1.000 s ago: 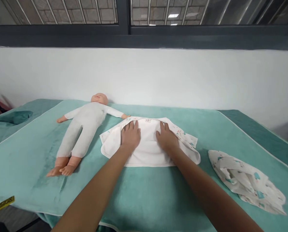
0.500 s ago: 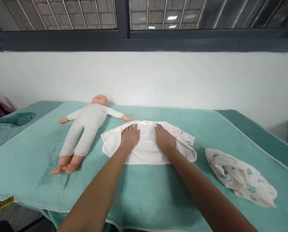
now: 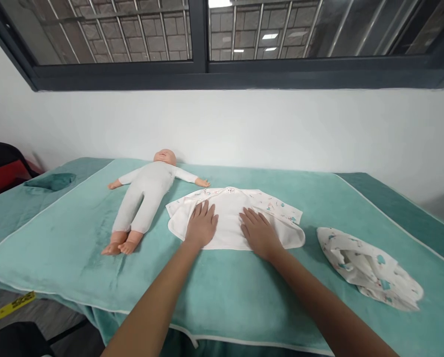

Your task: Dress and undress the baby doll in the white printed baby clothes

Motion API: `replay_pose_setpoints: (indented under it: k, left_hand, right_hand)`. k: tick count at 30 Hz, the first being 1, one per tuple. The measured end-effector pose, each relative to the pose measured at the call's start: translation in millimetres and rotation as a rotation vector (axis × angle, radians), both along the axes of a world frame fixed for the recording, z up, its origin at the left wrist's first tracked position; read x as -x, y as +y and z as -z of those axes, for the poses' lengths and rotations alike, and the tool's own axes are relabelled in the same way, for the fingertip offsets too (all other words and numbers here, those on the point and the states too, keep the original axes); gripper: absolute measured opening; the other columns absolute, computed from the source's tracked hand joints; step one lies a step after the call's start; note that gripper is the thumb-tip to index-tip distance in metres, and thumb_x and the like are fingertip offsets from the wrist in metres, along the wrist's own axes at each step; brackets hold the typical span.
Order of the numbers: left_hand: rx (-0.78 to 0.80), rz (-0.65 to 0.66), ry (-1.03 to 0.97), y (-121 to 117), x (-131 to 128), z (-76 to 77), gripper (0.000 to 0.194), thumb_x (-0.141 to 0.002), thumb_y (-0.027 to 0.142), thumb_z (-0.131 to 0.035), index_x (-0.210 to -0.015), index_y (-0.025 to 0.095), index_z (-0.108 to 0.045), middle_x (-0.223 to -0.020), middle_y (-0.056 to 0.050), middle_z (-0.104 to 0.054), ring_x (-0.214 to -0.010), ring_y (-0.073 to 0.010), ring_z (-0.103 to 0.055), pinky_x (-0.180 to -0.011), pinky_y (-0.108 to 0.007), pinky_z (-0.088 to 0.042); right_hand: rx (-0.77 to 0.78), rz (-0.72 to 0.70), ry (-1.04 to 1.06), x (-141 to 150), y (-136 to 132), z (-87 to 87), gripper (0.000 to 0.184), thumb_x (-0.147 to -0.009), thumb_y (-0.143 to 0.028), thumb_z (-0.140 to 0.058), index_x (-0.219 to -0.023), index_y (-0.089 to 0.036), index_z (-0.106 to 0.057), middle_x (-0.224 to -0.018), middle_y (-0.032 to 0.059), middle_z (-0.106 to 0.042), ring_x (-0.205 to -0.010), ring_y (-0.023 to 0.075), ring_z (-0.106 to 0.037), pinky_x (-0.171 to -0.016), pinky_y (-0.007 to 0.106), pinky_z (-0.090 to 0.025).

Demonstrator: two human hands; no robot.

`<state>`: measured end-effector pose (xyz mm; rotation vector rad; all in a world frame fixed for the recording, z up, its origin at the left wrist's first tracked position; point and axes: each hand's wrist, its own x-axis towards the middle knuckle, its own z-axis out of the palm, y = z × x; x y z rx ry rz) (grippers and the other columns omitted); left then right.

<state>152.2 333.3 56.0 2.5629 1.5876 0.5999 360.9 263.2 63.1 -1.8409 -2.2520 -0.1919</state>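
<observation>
A small white baby garment (image 3: 227,225) with a printed pattern on its sleeves lies spread flat, its neckline toward the wall. My left hand (image 3: 202,224) rests flat on its left half, fingers spread. On the right half lies my right hand (image 3: 259,230), also flat with the fingers apart. To the left a baby doll (image 3: 147,191) in a white body suit lies on its back, and one of its hands comes close to the garment's upper left corner. A crumpled white patterned cloth (image 3: 370,267) lies off to the right.
A green blanket (image 3: 76,263) with pale edging covers the bed. Behind it stand a white wall (image 3: 262,129) and a dark window frame (image 3: 222,75). A black and red bag (image 3: 6,171) is at the far left, and yellow tape (image 3: 9,308) lies on the floor.
Both hands have slid down the garment toward me, from near its neckline to its middle and lower part. The view has shifted slightly; doll and cloth stay in place.
</observation>
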Motion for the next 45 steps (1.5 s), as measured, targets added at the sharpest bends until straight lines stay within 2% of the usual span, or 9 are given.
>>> replay_pose_setpoints:
  k: [8,12,15,17,21,24,32,40,45]
  left_hand:
    - [-0.098,0.114,-0.175,-35,52,9.4,0.040,-0.097,0.031,-0.036,-0.130,0.020,-0.055,-0.144,-0.008,-0.050,-0.140,-0.0243,-0.037,-0.114,-0.046,-0.035]
    - [-0.234,-0.240,-0.263,-29,73,-3.3,0.034,-0.092,0.023,-0.041,-0.120,0.014,-0.060,-0.129,-0.015,-0.057,-0.126,-0.0281,-0.048,-0.107,-0.046,-0.040]
    - [-0.144,-0.556,-0.238,-16,81,-14.9,0.038,-0.090,0.028,-0.045,-0.123,0.012,-0.058,-0.118,-0.018,-0.058,-0.112,-0.0322,-0.056,-0.091,-0.046,-0.049]
    - [-0.068,-0.626,-0.155,-8,81,-21.0,0.041,-0.090,0.033,-0.045,-0.125,0.014,-0.056,-0.116,-0.018,-0.059,-0.108,-0.0336,-0.058,-0.083,-0.045,-0.050]
    - [0.025,-0.625,-0.028,2,77,-26.6,0.037,-0.092,0.033,-0.040,-0.119,0.019,-0.061,-0.111,-0.014,-0.065,-0.107,-0.0343,-0.058,-0.080,-0.044,-0.049]
    - [0.056,-0.629,-0.125,10,79,-24.9,0.035,-0.092,0.027,-0.038,-0.119,0.022,-0.061,-0.112,-0.012,-0.067,-0.102,-0.0312,-0.062,-0.077,-0.041,-0.048]
    - [-0.187,-0.516,-0.411,39,90,-12.1,0.026,-0.092,0.021,-0.039,-0.104,0.019,-0.062,-0.106,-0.010,-0.065,-0.100,-0.0258,-0.060,-0.083,-0.037,-0.046]
    - [-0.184,-0.668,-0.441,34,85,-19.0,0.027,-0.094,0.025,-0.037,-0.112,0.017,-0.056,-0.111,-0.012,-0.061,-0.098,-0.0254,-0.059,-0.072,-0.034,-0.045]
    - [-0.216,-0.550,-0.486,18,82,-18.4,0.023,-0.092,0.027,-0.042,-0.108,0.017,-0.056,-0.090,-0.007,-0.063,-0.084,-0.0214,-0.061,-0.071,-0.032,-0.045]
  right_hand:
    - [-0.049,-0.153,0.090,-10,-61,-2.0,0.045,-0.099,-0.040,-0.038,-0.139,-0.022,-0.048,-0.149,0.0071,-0.045,-0.139,0.0235,-0.039,-0.112,0.047,-0.034]
    - [-0.105,-0.165,0.124,-23,-75,-4.9,0.035,-0.098,-0.034,-0.044,-0.128,-0.022,-0.056,-0.138,0.0073,-0.056,-0.128,0.0234,-0.049,-0.104,0.044,-0.042]
    - [-0.137,-0.111,0.119,-26,-81,-5.9,0.026,-0.098,-0.028,-0.046,-0.117,-0.023,-0.062,-0.123,0.0065,-0.064,-0.113,0.0231,-0.057,-0.092,0.041,-0.047]
    - [-0.135,-0.098,0.113,-25,-83,-5.9,0.022,-0.097,-0.026,-0.047,-0.111,-0.022,-0.064,-0.115,0.0060,-0.066,-0.104,0.0222,-0.058,-0.087,0.039,-0.047]
    - [-0.134,-0.097,0.103,-22,-79,-3.4,0.019,-0.097,-0.020,-0.045,-0.101,-0.021,-0.064,-0.103,0.0057,-0.067,-0.095,0.0218,-0.057,-0.083,0.037,-0.044]
    - [-0.123,-0.084,0.096,-21,-73,-0.9,0.019,-0.097,-0.016,-0.044,-0.093,-0.019,-0.062,-0.096,0.0058,-0.066,-0.090,0.0214,-0.056,-0.078,0.036,-0.043]
    - [-0.053,-0.095,0.162,-22,-72,-8.6,0.017,-0.097,-0.027,-0.045,-0.101,-0.021,-0.061,-0.106,0.0076,-0.064,-0.096,0.0228,-0.056,-0.080,0.037,-0.045]
    - [-0.030,-0.091,0.160,-18,-71,-11.2,0.020,-0.099,-0.026,-0.043,-0.099,-0.022,-0.063,-0.102,0.0063,-0.066,-0.093,0.0214,-0.057,-0.078,0.036,-0.044]
    - [-0.087,-0.064,0.158,-18,-68,-2.9,0.018,-0.098,-0.022,-0.044,-0.091,-0.019,-0.060,-0.094,0.0066,-0.065,-0.088,0.0216,-0.055,-0.078,0.037,-0.042]
